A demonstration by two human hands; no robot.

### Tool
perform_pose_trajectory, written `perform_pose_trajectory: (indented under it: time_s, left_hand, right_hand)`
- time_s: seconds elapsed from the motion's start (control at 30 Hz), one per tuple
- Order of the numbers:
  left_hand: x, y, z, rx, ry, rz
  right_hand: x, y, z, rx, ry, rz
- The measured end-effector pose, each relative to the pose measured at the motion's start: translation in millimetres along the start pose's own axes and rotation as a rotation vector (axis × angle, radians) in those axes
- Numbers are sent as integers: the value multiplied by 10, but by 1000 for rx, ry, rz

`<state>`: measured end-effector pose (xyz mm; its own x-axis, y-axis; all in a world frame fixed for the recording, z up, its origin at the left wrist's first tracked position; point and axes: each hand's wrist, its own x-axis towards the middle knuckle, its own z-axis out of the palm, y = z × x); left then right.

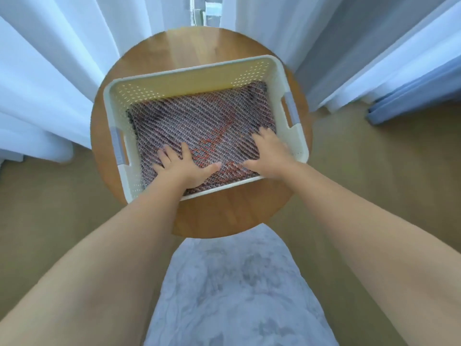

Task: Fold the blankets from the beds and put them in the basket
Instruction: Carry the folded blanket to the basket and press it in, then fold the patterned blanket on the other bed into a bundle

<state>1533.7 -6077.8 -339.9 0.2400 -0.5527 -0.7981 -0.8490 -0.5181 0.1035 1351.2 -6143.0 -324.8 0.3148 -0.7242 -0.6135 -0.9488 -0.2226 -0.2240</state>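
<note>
A cream perforated plastic basket (pixel 199 73) with grey side handles stands on a round wooden table (pixel 232 216). A folded knitted blanket (pixel 199 118), grey and white with red lines, lies flat inside and fills the bottom. My left hand (pixel 184 166) rests palm down on the blanket's near left part, fingers spread. My right hand (pixel 269 153) lies flat on its near right part, close to the basket's right wall. Neither hand grips anything.
White curtains (pixel 50 78) hang to the left and right behind the table, with a blue-grey curtain (pixel 419 96) at the far right. A pale grey rug (pixel 237 290) lies on the wooden floor (pixel 374 166) below me, right in front of the table.
</note>
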Motion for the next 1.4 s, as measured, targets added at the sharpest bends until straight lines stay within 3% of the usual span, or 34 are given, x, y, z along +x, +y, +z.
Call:
perform_pose_trajectory:
  time_s: [0.17, 0.43, 0.7, 0.93, 1.4]
  left_hand:
    - [-550, 668, 54, 126, 208, 471]
    - [-1932, 2043, 753, 493, 229, 915]
    - [-3997, 3173, 2728, 860, 155, 1349]
    - [-5758, 3422, 4630, 1062, 28, 1670]
    - [-7828, 3569, 7345, 1469, -223, 2055]
  right_hand:
    - [-912, 417, 29, 183, 264, 27]
    - [-2757, 1531, 291, 409, 491, 422]
    - [-5604, 2593, 1628, 642, 636, 956]
    - [-7875, 2780, 2864, 770, 740, 1326]
    - [-10106, 2881, 4613, 1017, 809, 1839]
